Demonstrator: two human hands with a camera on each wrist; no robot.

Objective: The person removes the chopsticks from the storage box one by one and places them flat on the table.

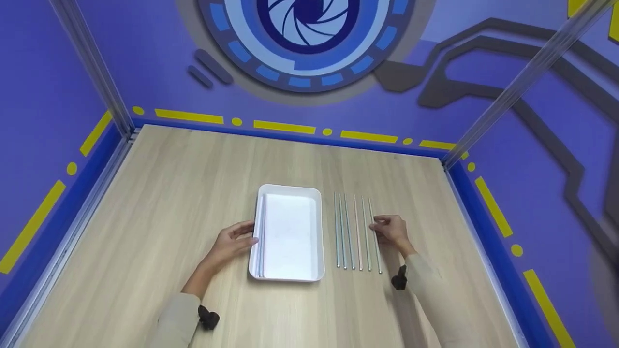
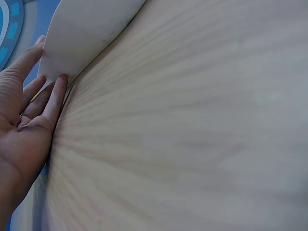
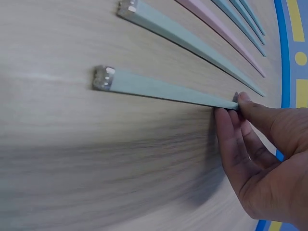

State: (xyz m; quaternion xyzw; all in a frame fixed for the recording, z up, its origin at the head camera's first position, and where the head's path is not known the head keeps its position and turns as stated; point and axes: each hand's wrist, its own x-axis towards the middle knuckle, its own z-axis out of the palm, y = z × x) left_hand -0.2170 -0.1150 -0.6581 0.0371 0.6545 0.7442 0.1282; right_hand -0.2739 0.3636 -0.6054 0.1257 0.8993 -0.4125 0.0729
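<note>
A white rectangular tray [image 1: 290, 279] lies on the table, with slim chopsticks [image 1: 262, 237] along its inner left side. At the tray's left edge is my left hand [image 1: 234, 241], its thumb over the rim and its fingers [image 2: 57, 98] against the outer wall. Right of the tray, several pastel chopsticks [image 1: 358, 232] lie side by side in a row. My right hand [image 1: 392, 229] pinches the rightmost one, a pale green chopstick [image 3: 159, 89] with a silvery end, between thumb and fingers. The right wrist view shows a pink chopstick [image 3: 221, 33] among its neighbours.
The wood-grain table [image 1: 193, 164] is bounded by blue-purple printed walls [image 1: 154, 58] at the back and both sides. Metal posts [image 1: 522, 82] stand at the back corners. A small black device [image 1: 209, 318] is strapped at the left sleeve and another [image 1: 399, 278] at the right.
</note>
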